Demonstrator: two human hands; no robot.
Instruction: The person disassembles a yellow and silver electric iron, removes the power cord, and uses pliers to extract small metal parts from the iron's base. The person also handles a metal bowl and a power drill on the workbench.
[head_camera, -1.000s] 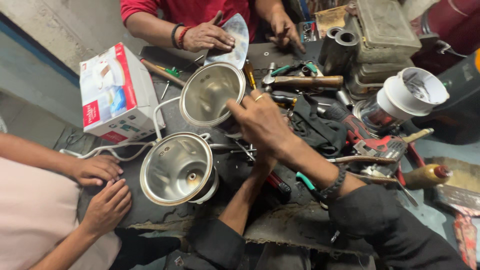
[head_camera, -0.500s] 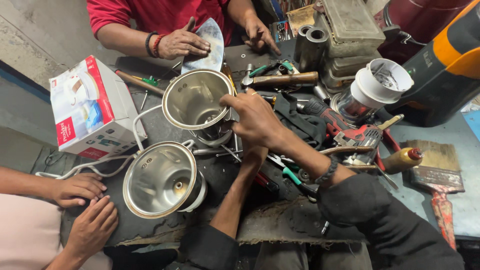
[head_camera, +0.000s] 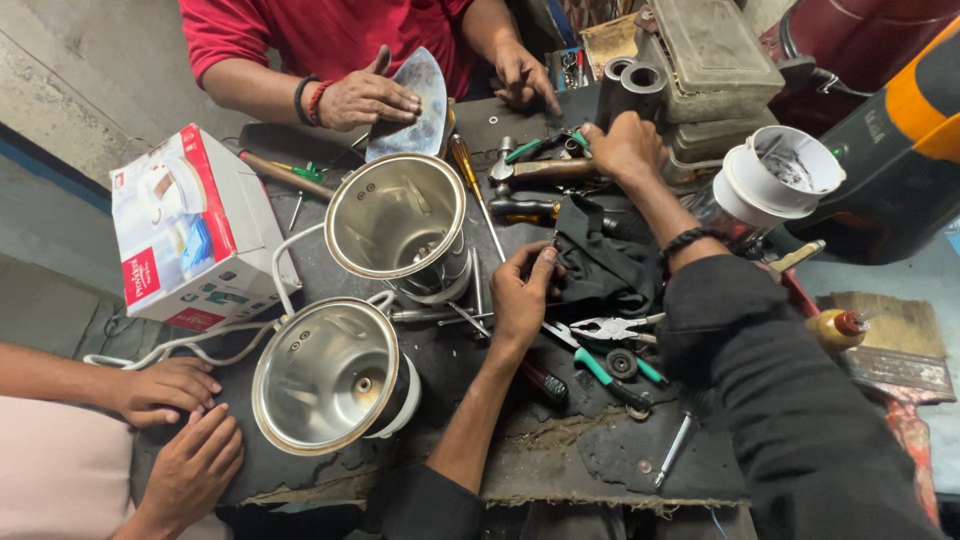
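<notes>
The right hand (head_camera: 625, 145) has left the steel mixer jar (head_camera: 398, 222) and now reaches over a wooden-handled hammer (head_camera: 545, 170), fingers curled; whether it grips it is unclear. The left hand (head_camera: 520, 295), beside the jar, pinches a thin tool.

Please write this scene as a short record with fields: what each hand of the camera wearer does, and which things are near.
left hand: the left hand pinches a thin metal piece at the edge of the black cloth
right hand: the right hand rests on the hammer handle
jars: two steel mixer jars, both open at the top
tools: green-handled pliers, screwdriver
others: two other people's hands rest at the workbench edges
box: red and white carton
</notes>
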